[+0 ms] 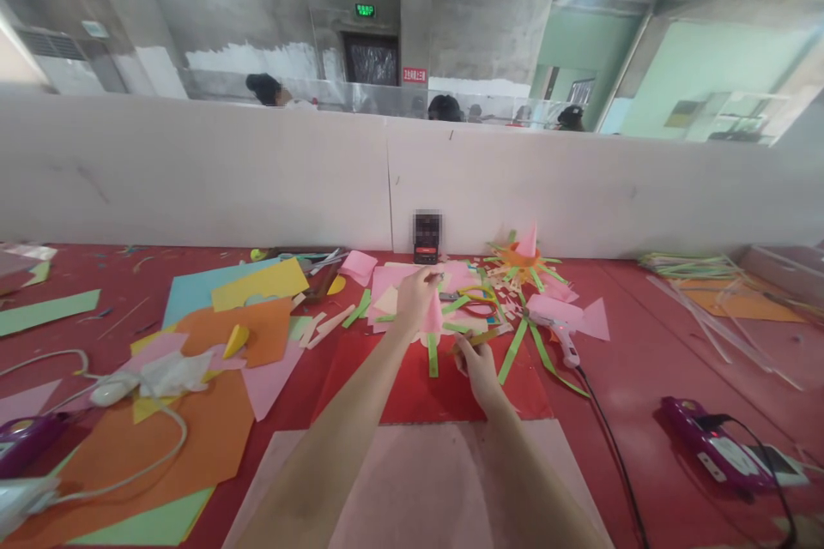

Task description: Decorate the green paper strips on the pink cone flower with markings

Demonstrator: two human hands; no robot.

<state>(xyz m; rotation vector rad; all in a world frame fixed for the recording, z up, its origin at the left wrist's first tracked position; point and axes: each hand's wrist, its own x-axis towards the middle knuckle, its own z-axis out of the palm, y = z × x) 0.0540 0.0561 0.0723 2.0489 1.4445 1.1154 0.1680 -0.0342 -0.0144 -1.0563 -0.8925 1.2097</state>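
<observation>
Pale-pink flat sheet [418, 480] lies in fgnd; L hand [417, 296] pinches upright pink paper cone [433, 317] at its tip; R hand [475, 360], just right of cone, grips thin yellow strip [494, 333], long axis slanting away-right.

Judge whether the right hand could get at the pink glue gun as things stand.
Probably yes: only thin green strips seem to lie between the right hand and the glue gun, though that hand appears to hold a yellowish strip.

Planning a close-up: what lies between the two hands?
In the head view, a pink cone with green strips lies between the left hand and right hand.
</observation>
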